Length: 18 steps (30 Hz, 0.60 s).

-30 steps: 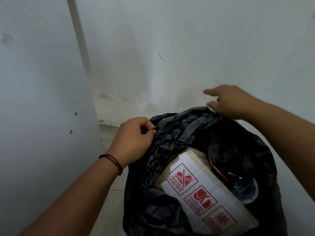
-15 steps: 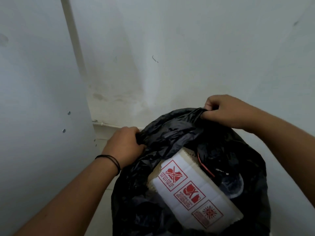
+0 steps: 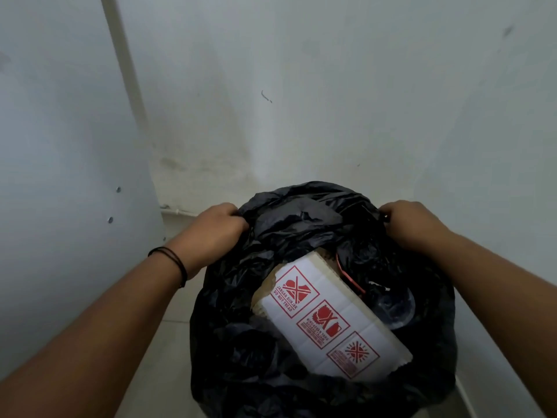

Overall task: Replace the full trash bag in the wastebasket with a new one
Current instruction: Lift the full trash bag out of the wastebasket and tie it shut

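A full black trash bag (image 3: 235, 321) fills the lower middle of the head view, its mouth open toward me. Inside lies a white cardboard piece (image 3: 328, 321) with red warning symbols, plus a thin red wire and dark rubbish. My left hand (image 3: 217, 230) is closed on the bag's far-left rim. My right hand (image 3: 410, 224) is closed on the far-right rim. The wastebasket itself is hidden under the bag's plastic.
White walls meet in a corner right behind the bag. A white panel (image 3: 60, 176) with screws stands close on the left. Pale floor tiles (image 3: 159, 366) show at the lower left beside the bag.
My right hand went from open above the rim to gripping it, then moved right. Both hands have pulled apart, spreading the bag's mouth wider.
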Tool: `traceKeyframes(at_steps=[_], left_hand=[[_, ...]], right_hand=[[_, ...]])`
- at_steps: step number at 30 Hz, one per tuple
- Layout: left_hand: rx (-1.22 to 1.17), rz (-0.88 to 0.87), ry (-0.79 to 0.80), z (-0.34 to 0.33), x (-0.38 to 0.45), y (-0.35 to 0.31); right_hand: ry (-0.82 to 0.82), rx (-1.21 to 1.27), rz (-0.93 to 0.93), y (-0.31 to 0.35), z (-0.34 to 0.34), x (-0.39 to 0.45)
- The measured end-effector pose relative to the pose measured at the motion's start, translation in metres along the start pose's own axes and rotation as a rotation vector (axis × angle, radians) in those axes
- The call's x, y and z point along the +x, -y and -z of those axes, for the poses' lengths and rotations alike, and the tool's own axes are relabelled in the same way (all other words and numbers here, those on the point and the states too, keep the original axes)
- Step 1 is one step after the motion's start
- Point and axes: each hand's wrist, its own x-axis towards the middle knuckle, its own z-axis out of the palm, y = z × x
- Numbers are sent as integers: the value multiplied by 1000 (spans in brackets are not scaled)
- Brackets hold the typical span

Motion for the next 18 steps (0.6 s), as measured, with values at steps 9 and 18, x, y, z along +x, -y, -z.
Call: traceKeyframes(at_steps=[9, 18], left_hand=[[214, -133, -84, -1, 0, 4], [99, -49, -161, -5, 8, 12]], right_hand=[[-434, 383, -76, -11, 39, -3], [-180, 336, -233, -47, -10, -42]])
